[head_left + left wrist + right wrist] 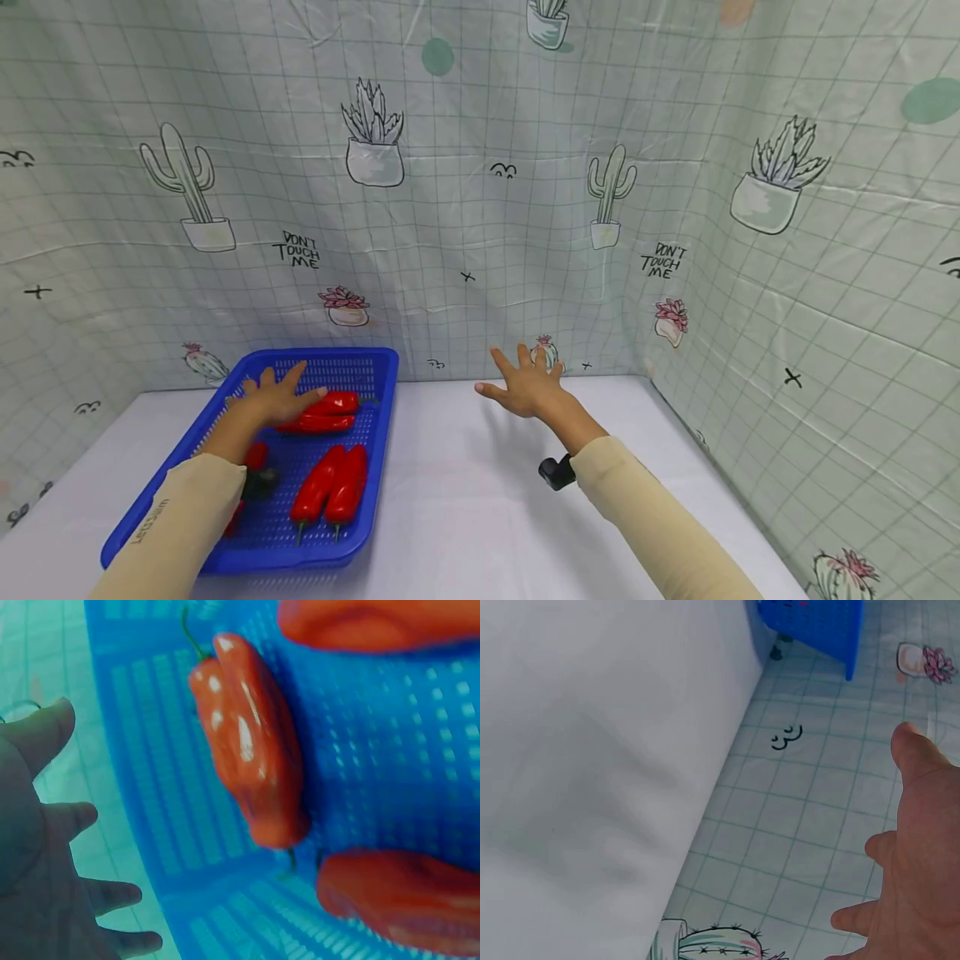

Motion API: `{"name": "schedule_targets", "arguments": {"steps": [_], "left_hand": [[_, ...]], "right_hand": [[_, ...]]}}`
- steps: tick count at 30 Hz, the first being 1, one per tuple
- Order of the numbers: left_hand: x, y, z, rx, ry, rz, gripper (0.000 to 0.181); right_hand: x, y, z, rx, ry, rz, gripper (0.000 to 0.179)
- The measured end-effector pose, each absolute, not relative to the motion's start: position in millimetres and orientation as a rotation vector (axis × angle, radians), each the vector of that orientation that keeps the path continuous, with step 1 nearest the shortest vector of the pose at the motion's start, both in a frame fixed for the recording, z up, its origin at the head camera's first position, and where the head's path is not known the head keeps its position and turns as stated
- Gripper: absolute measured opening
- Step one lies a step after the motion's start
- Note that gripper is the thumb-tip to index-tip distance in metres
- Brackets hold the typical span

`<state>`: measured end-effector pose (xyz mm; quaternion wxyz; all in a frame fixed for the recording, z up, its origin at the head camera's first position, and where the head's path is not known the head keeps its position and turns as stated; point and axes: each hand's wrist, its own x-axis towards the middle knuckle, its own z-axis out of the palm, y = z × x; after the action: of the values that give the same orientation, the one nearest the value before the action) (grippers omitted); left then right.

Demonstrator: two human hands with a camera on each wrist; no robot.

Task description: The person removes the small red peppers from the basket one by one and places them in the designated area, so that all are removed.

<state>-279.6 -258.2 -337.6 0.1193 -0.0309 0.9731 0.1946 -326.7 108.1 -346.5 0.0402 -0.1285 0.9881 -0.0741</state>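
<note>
Cream sleeves (180,525) are stretched forward, left hand (273,400) and right hand (528,390) both spread wide and empty. Red peppers (347,485) are held in the blue basket (388,392) at left, overhung by the left hand, well apart from the right; the far pair (318,424) is laid left to right, the near pair (317,487) near to far.

Pale gridded fabric (465,217) — printed with cacti (182,171) (and "DON'T TOUCH ME") — hangs behind and beside a white tabletop (450,500).
</note>
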Motion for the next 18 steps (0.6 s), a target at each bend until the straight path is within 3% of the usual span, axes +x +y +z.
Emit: {"name": "schedule_targets", "arguments": {"steps": [11,18], "left_hand": [[-272,-295,-354,-0.254,2.857,0.585,0.088],[-275,-307,-347,-0.304,2.898,0.530,0.079]], "right_hand": [[-326,110,-355,-0.405,3.020,-0.221,0.078],[-327,112,-353,-0.400,3.013,-0.202,0.078]]}}
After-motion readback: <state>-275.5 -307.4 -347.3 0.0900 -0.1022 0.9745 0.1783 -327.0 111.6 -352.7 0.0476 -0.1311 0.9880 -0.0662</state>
